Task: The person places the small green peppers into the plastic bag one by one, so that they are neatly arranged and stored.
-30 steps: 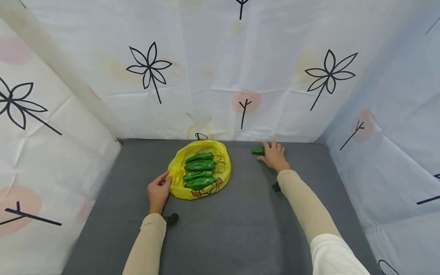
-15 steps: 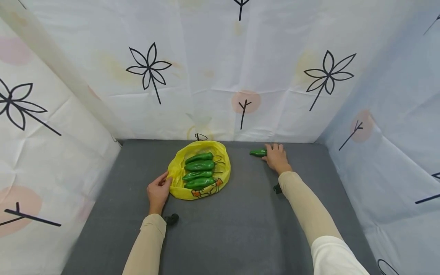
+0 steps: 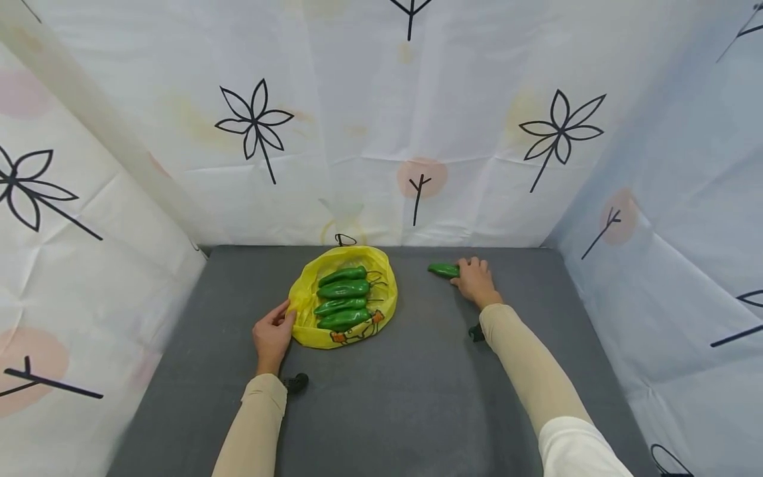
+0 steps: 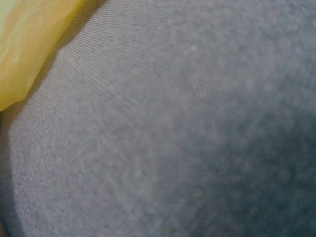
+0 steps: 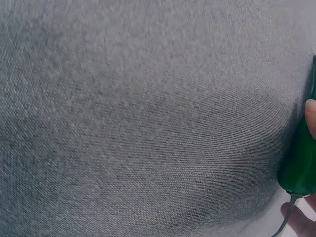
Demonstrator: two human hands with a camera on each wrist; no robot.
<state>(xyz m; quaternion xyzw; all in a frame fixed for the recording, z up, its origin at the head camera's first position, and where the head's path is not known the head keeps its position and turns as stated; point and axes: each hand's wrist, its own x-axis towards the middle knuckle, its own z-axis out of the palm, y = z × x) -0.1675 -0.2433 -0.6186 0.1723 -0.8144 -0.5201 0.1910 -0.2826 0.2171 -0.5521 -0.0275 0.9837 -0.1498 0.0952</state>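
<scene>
A yellow plastic bag (image 3: 306,286) lies with its mouth spread wide, several green peppers (image 3: 344,289) side by side in it, stems pointing right. At the bag's left rim, my left hand (image 3: 273,336) pinches the plastic between thumb and fingers. The left wrist view catches only a corner of the yellow bag (image 4: 32,44). Farther right, near the back edge, my right hand (image 3: 475,281) grips another green pepper (image 3: 444,269) by its stem half. In the right wrist view, the thumb presses along this pepper (image 5: 298,163), and its long thin stem hangs below.
The grey table (image 3: 381,397) ends at the back against a white patterned curtain (image 3: 357,99). More of this cloth rises at the left and right sides. A black wrist camera (image 3: 296,382) sits beside the left wrist, another black camera (image 3: 476,332) beside the right.
My right hand's fingers have gone from spread over the lone pepper to closed round its stem half, with more of its tip showing. The left hand and bag stay put; the head view shifts slightly.
</scene>
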